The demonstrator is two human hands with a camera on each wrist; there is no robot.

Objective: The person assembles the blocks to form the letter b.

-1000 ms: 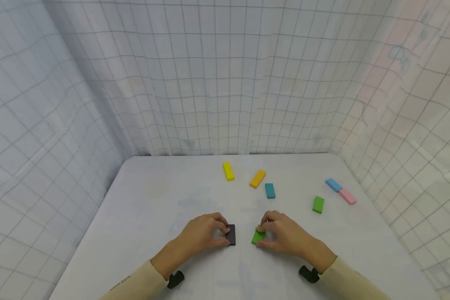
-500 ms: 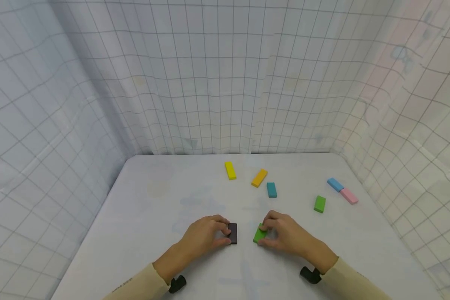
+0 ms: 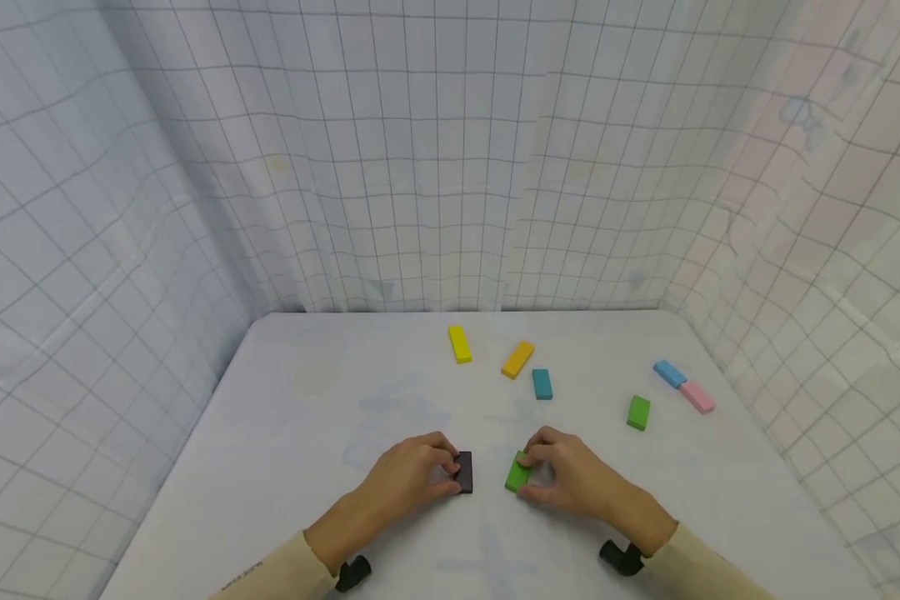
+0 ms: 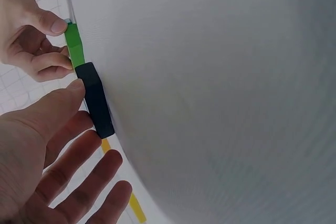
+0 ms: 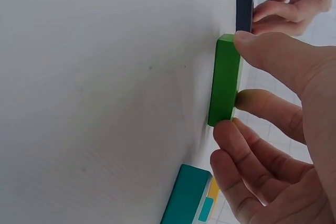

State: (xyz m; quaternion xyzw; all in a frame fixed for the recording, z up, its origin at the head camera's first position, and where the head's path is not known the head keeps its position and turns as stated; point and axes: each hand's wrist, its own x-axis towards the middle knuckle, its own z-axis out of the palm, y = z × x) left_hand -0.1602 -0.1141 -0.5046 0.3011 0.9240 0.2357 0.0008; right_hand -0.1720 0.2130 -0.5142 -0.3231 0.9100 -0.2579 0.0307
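On the white table, my left hand [image 3: 408, 473] pinches a black rectangular block [image 3: 465, 475] by its ends, thumb at the near end and fingertips at the far end. The left wrist view shows this black block [image 4: 95, 100] with the other fingers spread beside it. A short gap to the right, my right hand [image 3: 576, 479] holds a green block [image 3: 517, 474], which lies slightly slanted. In the right wrist view the thumb is at one end of the green block [image 5: 224, 82] and fingertips are at the other. Both blocks lie flat.
Beyond the hands lie a yellow block [image 3: 460, 344], an orange block [image 3: 518, 359] and a teal block [image 3: 542, 384]. To the right are another green block [image 3: 638, 412] and a blue block [image 3: 670, 373] touching a pink block [image 3: 697, 396]. Gridded white curtains [image 3: 435, 167] surround the table.
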